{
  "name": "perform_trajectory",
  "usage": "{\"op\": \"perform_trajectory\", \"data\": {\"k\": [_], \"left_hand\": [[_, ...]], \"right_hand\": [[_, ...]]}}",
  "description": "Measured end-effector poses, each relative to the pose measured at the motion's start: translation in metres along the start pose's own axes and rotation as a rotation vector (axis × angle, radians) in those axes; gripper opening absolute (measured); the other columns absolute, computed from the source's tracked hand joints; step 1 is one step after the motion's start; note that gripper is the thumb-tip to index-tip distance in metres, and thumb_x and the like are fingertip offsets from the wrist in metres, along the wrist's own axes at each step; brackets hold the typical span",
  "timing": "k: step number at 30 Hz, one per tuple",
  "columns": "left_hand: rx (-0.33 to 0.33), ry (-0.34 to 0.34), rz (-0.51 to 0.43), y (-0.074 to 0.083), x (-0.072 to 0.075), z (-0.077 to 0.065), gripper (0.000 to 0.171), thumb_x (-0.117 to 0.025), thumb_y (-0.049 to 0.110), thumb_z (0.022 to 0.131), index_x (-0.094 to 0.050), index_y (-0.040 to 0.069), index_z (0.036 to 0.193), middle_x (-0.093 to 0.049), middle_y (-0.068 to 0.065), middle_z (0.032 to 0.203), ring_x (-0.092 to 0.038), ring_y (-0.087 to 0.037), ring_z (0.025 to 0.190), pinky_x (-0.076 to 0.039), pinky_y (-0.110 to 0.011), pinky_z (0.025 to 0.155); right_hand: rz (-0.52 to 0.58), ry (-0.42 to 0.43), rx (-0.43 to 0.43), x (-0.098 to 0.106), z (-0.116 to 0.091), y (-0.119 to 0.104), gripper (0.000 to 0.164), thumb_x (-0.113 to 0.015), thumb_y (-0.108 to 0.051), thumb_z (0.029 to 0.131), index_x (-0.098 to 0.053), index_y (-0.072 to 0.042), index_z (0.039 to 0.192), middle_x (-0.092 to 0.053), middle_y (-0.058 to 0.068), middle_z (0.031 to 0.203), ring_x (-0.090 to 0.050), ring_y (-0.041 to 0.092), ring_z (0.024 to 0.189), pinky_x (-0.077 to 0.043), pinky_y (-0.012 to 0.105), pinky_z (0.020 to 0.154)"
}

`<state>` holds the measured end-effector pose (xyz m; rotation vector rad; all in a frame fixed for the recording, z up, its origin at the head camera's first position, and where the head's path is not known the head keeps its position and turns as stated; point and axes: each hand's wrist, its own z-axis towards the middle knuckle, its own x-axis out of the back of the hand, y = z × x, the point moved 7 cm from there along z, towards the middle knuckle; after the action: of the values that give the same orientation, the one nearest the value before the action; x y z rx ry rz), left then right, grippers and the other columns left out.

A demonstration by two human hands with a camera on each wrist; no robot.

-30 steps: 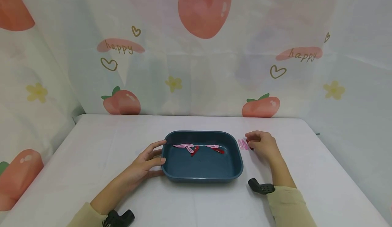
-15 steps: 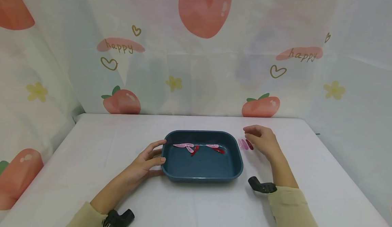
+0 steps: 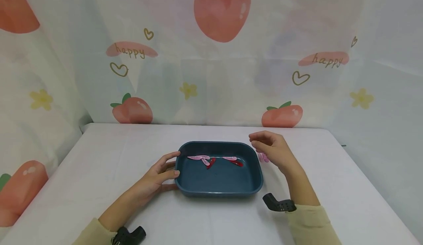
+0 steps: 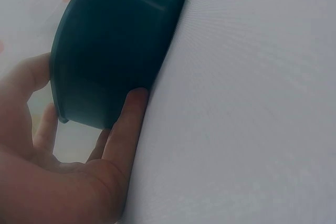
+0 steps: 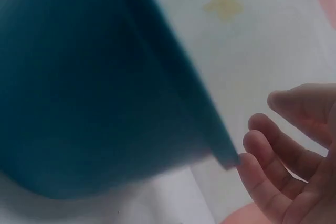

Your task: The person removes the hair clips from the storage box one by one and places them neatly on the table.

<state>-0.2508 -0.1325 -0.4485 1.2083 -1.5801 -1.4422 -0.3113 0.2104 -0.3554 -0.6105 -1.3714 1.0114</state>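
A dark blue rectangular tray (image 3: 218,182) stands on the white table. In it lie slim snap hair clips: pink clips (image 3: 198,157) beside a red clip (image 3: 210,162) at the left, and another pink clip (image 3: 229,158) over a red one (image 3: 237,163) at the right. My left hand (image 3: 153,177) rests its spread fingers and thumb against the tray's left end, also seen against the outer wall (image 4: 105,51) in the left wrist view. Over the back right corner hovers my right hand (image 3: 274,149), its loosely bent fingers holding nothing. Pink clips (image 3: 263,157) lie below it, partly hidden.
White cloth covers the table (image 3: 211,223). A patterned curtain (image 3: 228,68) hangs behind its far edge. Black wrist cameras sit on my left wrist (image 3: 129,236) and right wrist (image 3: 279,203).
My right hand has lifted from the clips beside the tray and moved left toward its back right corner. The red clip there is now hidden behind it. My left hand stays put.
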Motion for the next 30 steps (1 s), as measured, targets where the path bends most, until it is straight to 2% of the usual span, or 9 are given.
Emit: {"op": "perform_trajectory", "data": {"k": [8, 19, 30], "left_hand": [[-0.014, -0.018, 0.000, 0.000, 0.000, 0.001, 0.062, -0.062, 0.014, 0.098, -0.035, 0.028, 0.152, -0.028, -0.018, 0.158, -0.044, -0.040, 0.136, -0.053, -0.050, 0.098], [-0.009, 0.001, 0.009, -0.001, 0.001, 0.001, 0.061, -0.063, 0.015, 0.098, -0.037, 0.029, 0.151, -0.029, -0.018, 0.157, -0.046, -0.040, 0.135, -0.053, -0.051, 0.097], [-0.013, -0.005, 0.003, 0.000, 0.001, 0.002, 0.061, -0.063, 0.015, 0.098, -0.037, 0.028, 0.151, -0.030, -0.018, 0.157, -0.046, -0.040, 0.135, -0.053, -0.050, 0.097]], "right_hand": [[0.000, -0.049, 0.022, -0.019, -0.001, -0.013, 0.029, -0.064, -0.023, 0.098, -0.067, -0.008, 0.123, -0.067, 0.015, 0.123, -0.066, 0.027, 0.103, -0.055, 0.022, 0.084], [-0.074, -0.135, 0.071, -0.054, -0.002, -0.026, 0.029, -0.064, -0.019, 0.098, -0.067, -0.005, 0.123, -0.069, 0.016, 0.117, -0.067, 0.024, 0.098, -0.056, 0.030, 0.085], [-0.379, -0.126, 0.143, -0.094, -0.003, -0.021, 0.030, -0.062, -0.001, 0.092, -0.069, -0.011, 0.120, -0.070, 0.006, 0.118, -0.067, 0.021, 0.106, -0.056, 0.043, 0.094]]}}
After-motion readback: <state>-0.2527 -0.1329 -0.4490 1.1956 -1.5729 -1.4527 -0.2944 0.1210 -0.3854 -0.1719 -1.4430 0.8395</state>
